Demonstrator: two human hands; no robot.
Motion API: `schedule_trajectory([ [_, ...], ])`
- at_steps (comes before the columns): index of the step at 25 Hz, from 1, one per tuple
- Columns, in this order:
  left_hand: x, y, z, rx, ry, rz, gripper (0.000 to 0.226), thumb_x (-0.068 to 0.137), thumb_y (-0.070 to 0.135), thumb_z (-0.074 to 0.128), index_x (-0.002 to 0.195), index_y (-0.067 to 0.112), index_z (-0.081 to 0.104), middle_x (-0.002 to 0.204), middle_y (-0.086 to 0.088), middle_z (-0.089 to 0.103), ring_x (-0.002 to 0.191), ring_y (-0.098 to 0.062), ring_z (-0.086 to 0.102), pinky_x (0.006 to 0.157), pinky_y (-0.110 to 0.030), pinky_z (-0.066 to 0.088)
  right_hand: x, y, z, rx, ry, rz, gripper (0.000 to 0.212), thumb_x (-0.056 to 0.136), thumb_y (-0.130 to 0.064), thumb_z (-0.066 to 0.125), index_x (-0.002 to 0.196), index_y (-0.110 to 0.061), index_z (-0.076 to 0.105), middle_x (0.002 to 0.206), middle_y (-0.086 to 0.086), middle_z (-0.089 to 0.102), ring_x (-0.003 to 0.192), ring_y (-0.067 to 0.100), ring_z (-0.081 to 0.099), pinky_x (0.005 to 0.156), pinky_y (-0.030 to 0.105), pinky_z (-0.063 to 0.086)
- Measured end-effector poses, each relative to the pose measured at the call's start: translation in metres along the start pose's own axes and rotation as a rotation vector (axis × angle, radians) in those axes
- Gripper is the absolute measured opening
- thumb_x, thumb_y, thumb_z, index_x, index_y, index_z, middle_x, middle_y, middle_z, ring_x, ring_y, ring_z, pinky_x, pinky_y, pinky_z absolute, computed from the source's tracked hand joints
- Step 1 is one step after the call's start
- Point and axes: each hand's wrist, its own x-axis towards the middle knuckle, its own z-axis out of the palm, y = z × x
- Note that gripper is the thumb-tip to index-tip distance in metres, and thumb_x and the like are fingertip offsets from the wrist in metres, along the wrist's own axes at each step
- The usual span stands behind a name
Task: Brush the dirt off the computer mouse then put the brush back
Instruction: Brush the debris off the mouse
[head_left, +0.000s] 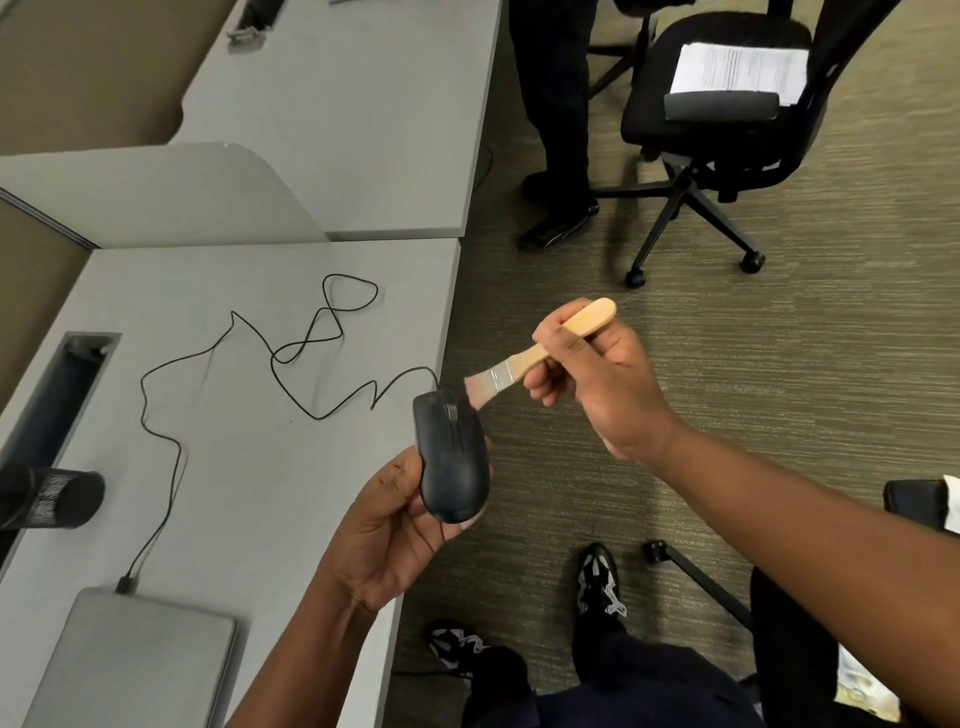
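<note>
A black wired computer mouse (451, 457) is held up past the desk's right edge, gripped from below by my left hand (389, 525). My right hand (597, 384) grips the wooden handle of a small paintbrush (530, 358). The brush's pale bristles (475, 388) touch the mouse's front right side, near the scroll wheel. The mouse's thin black cable (270, 364) loops across the grey desk (234, 493) and runs down to a plug at a grey laptop (140, 660).
A black mesh cup (57, 499) lies at the desk's left edge beside a cable slot (67, 384). A black office chair (722, 104) with papers stands on the carpet at top right. Another person's legs (561, 130) stand by the far desk. My own feet are below.
</note>
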Motion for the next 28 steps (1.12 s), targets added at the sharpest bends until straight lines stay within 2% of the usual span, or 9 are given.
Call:
schedule_trajectory([
  [3,0.001,0.002,0.004,-0.023,0.002,-0.034,0.092,0.065,0.022,0.098,0.142,0.001,0.053,0.160,-0.032,0.032,0.145,-0.053,0.034,0.093,-0.054,0.059,-0.001,-0.001,-0.001,0.097,-0.055,0.183,0.021,0.107,-0.010,0.048,0.090,-0.012,0.061,0.061,0.007,0.065,0.053,0.016,0.057,0.049,0.025,0.044],
  [7,-0.003,0.001,0.005,-0.067,-0.089,-0.069,0.078,0.075,0.020,0.092,0.142,0.001,0.056,0.155,-0.034,0.040,0.124,-0.046,0.061,0.090,-0.052,0.060,0.006,0.007,-0.003,0.027,-0.006,0.204,0.011,0.107,-0.017,0.053,0.099,-0.012,0.060,0.069,0.006,0.068,0.061,0.017,0.061,0.057,0.026,0.048],
  [11,-0.003,0.001,0.003,-0.157,-0.177,-0.065,0.059,0.097,0.016,0.069,0.150,0.003,0.047,0.156,-0.032,0.040,0.131,-0.045,0.057,0.100,-0.053,0.054,0.006,0.003,-0.008,0.111,-0.042,0.167,0.018,0.103,-0.024,0.055,0.101,-0.007,0.061,0.071,0.009,0.068,0.062,0.020,0.061,0.057,0.027,0.049],
  [14,0.000,0.000,0.005,-0.103,-0.068,-0.079,0.081,0.081,0.019,0.088,0.150,0.004,0.048,0.160,-0.031,0.033,0.127,-0.045,0.058,0.092,-0.052,0.059,0.003,0.000,-0.007,0.133,-0.152,0.271,0.017,0.102,-0.022,0.054,0.094,-0.010,0.063,0.068,0.010,0.066,0.059,0.018,0.059,0.054,0.025,0.048],
  [16,0.002,-0.002,-0.001,-0.095,-0.036,-0.093,0.087,0.075,0.020,0.092,0.149,0.004,0.049,0.160,-0.031,0.034,0.126,-0.045,0.059,0.089,-0.052,0.060,0.007,0.004,-0.007,0.049,-0.124,0.280,0.016,0.105,-0.019,0.053,0.095,-0.011,0.062,0.068,0.008,0.067,0.060,0.016,0.060,0.056,0.025,0.049],
  [20,0.001,0.001,-0.001,-0.149,-0.136,-0.059,0.062,0.094,0.016,0.074,0.149,0.002,0.049,0.158,-0.032,0.037,0.131,-0.046,0.057,0.098,-0.054,0.055,0.013,0.004,-0.013,0.004,-0.022,0.168,0.017,0.107,-0.021,0.052,0.099,-0.010,0.061,0.070,0.007,0.068,0.063,0.018,0.061,0.058,0.027,0.048],
  [23,0.002,0.000,0.002,-0.071,-0.012,-0.050,0.076,0.069,0.020,0.096,0.135,0.001,0.062,0.158,-0.032,0.038,0.123,-0.045,0.062,0.086,-0.051,0.061,0.008,-0.005,-0.008,0.169,-0.143,0.177,0.019,0.103,-0.025,0.053,0.097,-0.009,0.061,0.070,0.010,0.067,0.062,0.020,0.060,0.056,0.027,0.047],
  [26,0.002,-0.002,0.008,0.016,0.051,-0.033,0.077,0.057,0.023,0.102,0.123,0.001,0.070,0.151,-0.032,0.046,0.120,-0.045,0.061,0.085,-0.050,0.063,0.005,-0.011,0.002,0.108,-0.281,0.224,0.019,0.096,-0.028,0.058,0.097,-0.009,0.061,0.071,0.010,0.067,0.063,0.020,0.060,0.057,0.026,0.048],
  [28,0.001,-0.003,0.010,0.063,0.053,-0.029,0.073,0.052,0.027,0.104,0.116,0.003,0.076,0.135,-0.029,0.061,0.113,-0.042,0.067,0.087,-0.049,0.061,0.009,-0.012,0.006,0.025,-0.271,0.231,0.017,0.099,-0.027,0.059,0.098,-0.010,0.060,0.071,0.009,0.068,0.063,0.019,0.060,0.057,0.026,0.049],
])
